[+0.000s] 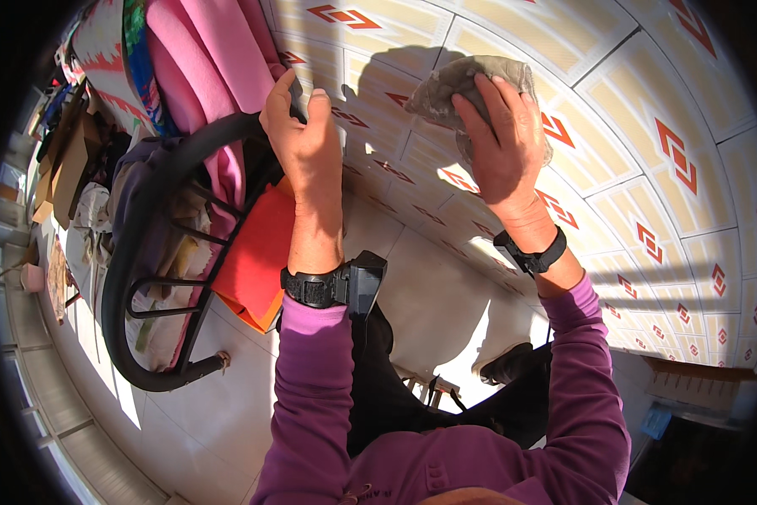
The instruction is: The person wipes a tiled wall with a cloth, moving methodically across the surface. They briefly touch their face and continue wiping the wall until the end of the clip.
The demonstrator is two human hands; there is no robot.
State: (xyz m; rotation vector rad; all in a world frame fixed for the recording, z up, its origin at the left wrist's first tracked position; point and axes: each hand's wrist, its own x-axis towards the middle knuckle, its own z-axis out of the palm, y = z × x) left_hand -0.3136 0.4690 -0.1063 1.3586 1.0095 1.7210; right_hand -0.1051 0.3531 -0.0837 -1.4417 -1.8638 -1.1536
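Observation:
A folded grey cloth (441,95) lies flat against a patterned wall (612,126) of cream, brick-like panels with red diamond marks. My right hand (508,136) is spread over the cloth and holds it there. To the left, my left hand (304,136) is raised with thumb and forefinger apart, and nothing shows in its grasp. Behind that hand runs the curved black tube of a metal frame (183,151); whether the hand touches it is hard to tell. Pink fabric (227,50) is heaped just beyond the frame.
An orange-red bag or box (258,252) stands beside the frame on the pale tiled floor (195,404). Cardboard boxes (75,158) and clothes pile up at far left. My legs (385,385) are below, and a dark object (694,461) sits at lower right.

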